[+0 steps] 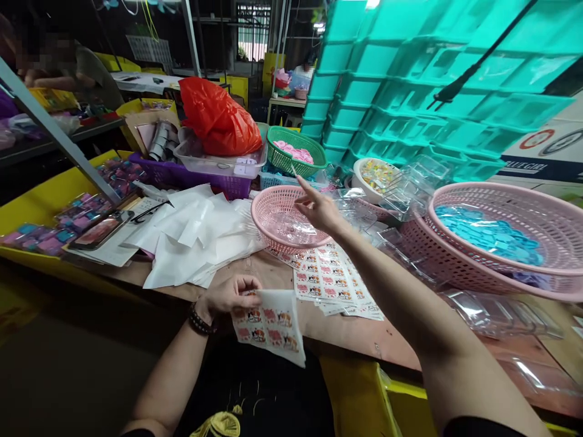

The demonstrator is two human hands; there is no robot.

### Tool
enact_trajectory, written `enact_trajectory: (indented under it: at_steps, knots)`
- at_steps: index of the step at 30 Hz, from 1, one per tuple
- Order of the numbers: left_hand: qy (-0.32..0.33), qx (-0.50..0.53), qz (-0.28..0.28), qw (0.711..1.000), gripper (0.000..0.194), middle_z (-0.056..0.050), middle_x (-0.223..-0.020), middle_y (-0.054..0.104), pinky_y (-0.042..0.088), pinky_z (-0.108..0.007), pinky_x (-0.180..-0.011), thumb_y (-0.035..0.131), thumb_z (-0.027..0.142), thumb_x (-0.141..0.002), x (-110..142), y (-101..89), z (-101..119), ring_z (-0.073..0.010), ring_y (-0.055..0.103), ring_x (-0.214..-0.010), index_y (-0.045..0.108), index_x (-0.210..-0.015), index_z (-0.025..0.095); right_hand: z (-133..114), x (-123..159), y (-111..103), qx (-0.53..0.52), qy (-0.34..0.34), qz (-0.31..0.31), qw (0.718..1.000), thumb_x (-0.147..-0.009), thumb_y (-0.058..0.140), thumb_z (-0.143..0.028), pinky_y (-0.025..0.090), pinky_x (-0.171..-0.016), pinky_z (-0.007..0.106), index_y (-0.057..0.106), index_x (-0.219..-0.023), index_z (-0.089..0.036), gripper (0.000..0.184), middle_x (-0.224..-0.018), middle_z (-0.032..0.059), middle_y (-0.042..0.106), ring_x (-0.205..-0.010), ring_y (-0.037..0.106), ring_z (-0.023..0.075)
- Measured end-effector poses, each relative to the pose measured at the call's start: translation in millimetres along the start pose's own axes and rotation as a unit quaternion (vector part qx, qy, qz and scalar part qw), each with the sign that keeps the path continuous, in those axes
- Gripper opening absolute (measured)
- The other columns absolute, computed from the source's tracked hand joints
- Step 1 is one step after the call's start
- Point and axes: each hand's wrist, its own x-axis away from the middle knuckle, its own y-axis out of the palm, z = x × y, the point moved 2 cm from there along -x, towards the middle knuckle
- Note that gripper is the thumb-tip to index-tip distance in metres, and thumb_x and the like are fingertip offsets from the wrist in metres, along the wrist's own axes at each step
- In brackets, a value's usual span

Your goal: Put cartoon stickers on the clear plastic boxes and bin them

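Note:
My left hand (pixel 232 295) is closed on the upper left edge of a sheet of cat stickers (pixel 273 328), held over my lap with its printed side showing. Above a small pink basket (pixel 259 213) is my right hand (pixel 321 211), its index finger stretched out and the other fingers bent. No object shows clearly in that hand. Small clear pieces lie inside the basket. More sticker sheets (pixel 334 276) are stacked on the table just in front of it. To the left spreads a loose heap of white papers (pixel 195 233).
At right, a large pink basket (pixel 565 227) holds blue pieces, with clear plastic boxes (pixel 496 312) around it. Stacked turquoise crates (pixel 387 91) rise behind. A green basket (pixel 277 159), red bag (pixel 221 118) and phone (pixel 102 229) lie further left. A co-worker (pixel 88 76) sits beyond.

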Motion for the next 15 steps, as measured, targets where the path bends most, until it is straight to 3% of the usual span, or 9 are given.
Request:
enact_trajectory:
  at_steps: [4,6,8,10,12,15]
  knots:
    - [0.098,-0.002,-0.040,0.994,0.044,-0.006,-0.074,0.071,0.050,-0.033,-0.080,0.085,0.052,-0.065,9.6,-17.7,-17.1,-0.0183,0.067,-0.074,0.061,-0.073,0.017,34.4,-52.9,28.7,0.149,-0.032,-0.147,0.977,-0.074,0.057,0.000,0.054,-0.087,0.046,0.034,-0.156,-0.021,0.088,-0.112,0.0095,0.076,-0.095,0.070,0.0285]
    - [0.138,-0.039,-0.061,0.988,0.037,-0.009,-0.076,0.075,0.041,-0.046,-0.103,0.079,0.049,-0.074,16.5,-24.8,-18.9,-0.0253,0.069,-0.092,0.059,-0.072,0.019,43.4,-61.1,39.8,0.161,-0.048,-0.182,0.969,-0.070,0.058,0.002,0.056,-0.083,0.041,0.035,-0.156,-0.024,0.093,-0.107,0.0059,0.078,-0.091,0.071,0.0268]
    - [0.151,-0.051,-0.069,0.985,0.034,-0.010,-0.075,0.076,0.029,-0.053,-0.112,0.075,0.047,-0.078,22.2,-28.5,-16.4,-0.0289,0.067,-0.101,0.055,-0.071,0.021,47.8,-63.8,46.9,0.149,-0.066,-0.200,0.966,-0.070,0.060,0.001,0.056,-0.078,0.037,0.038,-0.154,-0.024,0.090,-0.100,0.0037,0.079,-0.087,0.072,0.0251]
    - [0.153,-0.023,-0.052,0.987,0.036,-0.008,-0.069,0.074,0.029,-0.053,-0.112,0.072,0.048,-0.079,24.1,-29.7,-11.3,-0.0284,0.068,-0.094,0.050,-0.068,0.022,50.0,-64.9,51.1,0.141,-0.075,-0.208,0.965,-0.072,0.062,-0.001,0.056,-0.075,0.034,0.042,-0.152,-0.023,0.085,-0.094,0.0034,0.079,-0.084,0.072,0.0243]
    - [0.156,0.026,-0.031,0.987,0.040,-0.003,-0.053,0.066,0.037,-0.048,-0.104,0.068,0.051,-0.081,20.7,-30.5,-6.4,-0.0221,0.064,-0.069,0.045,-0.063,0.023,51.7,-66.1,54.2,0.143,-0.073,-0.211,0.964,-0.072,0.064,-0.003,0.055,-0.075,0.033,0.046,-0.150,-0.023,0.082,-0.089,0.0028,0.079,-0.082,0.071,0.0235]
    - [0.150,0.086,-0.072,0.982,0.048,0.004,-0.036,0.046,0.045,-0.036,-0.073,0.069,0.058,-0.076,8.7,-34.1,-2.3,-0.0125,0.039,-0.041,0.041,-0.059,0.023,53.5,-67.6,57.1,0.155,-0.068,-0.212,0.963,-0.072,0.065,-0.004,0.054,-0.077,0.034,0.048,-0.148,-0.023,0.080,-0.086,0.0026,0.078,-0.081,0.070,0.0228]
